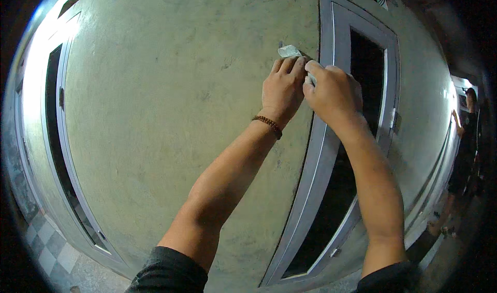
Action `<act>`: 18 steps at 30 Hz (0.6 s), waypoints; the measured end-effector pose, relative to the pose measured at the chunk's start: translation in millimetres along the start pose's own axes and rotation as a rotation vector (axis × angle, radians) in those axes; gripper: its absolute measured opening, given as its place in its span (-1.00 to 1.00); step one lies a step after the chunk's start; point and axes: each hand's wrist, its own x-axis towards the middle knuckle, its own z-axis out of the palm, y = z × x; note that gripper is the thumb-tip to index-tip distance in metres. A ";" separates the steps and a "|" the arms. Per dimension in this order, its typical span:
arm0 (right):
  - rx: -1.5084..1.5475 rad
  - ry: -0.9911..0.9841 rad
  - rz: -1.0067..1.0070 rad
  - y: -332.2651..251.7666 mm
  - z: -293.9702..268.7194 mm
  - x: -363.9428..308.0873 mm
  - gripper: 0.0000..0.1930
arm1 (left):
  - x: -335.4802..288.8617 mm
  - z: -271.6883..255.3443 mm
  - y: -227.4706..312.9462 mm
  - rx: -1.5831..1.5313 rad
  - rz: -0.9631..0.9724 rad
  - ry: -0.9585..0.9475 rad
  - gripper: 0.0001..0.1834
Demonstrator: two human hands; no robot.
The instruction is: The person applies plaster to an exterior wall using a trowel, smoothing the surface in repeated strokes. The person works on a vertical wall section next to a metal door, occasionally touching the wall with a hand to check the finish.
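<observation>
Both my arms reach up to a greenish, patchy plastered wall (155,117) beside a grey-framed window. My left hand (283,90), with a beaded bracelet (268,123) at its wrist, has its fingers bent and close together against the wall. Past its fingertips sticks out a pale whitish flat piece (290,51), its lower part hidden behind the fingers. Right beside it, my right hand (335,88) is closed in a pinch at the edge of the window frame (327,39). A small pale grey bit (312,79) shows between its thumb and fingers; its kind cannot be made out.
The dark window pane (366,80) lies behind my right hand, with a hinge (395,121) on its frame. Another framed opening (58,117) is at the far left, above checkered floor tiles (49,244). A person in dark clothes (468,132) stands at the far right.
</observation>
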 end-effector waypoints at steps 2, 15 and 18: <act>0.031 0.000 0.018 1.5 -1.4 -1.8 -0.76 | 0.2 -1.0 1.4 -0.025 0.022 0.003 -0.71; 0.064 0.026 0.030 4.6 7.8 -12.9 -0.73 | -3.9 -11.7 -4.9 0.049 0.109 -0.083 -0.66; 0.094 0.061 0.020 2.9 10.8 -11.4 -0.71 | -2.5 -11.7 -6.2 0.072 0.123 -0.065 -0.68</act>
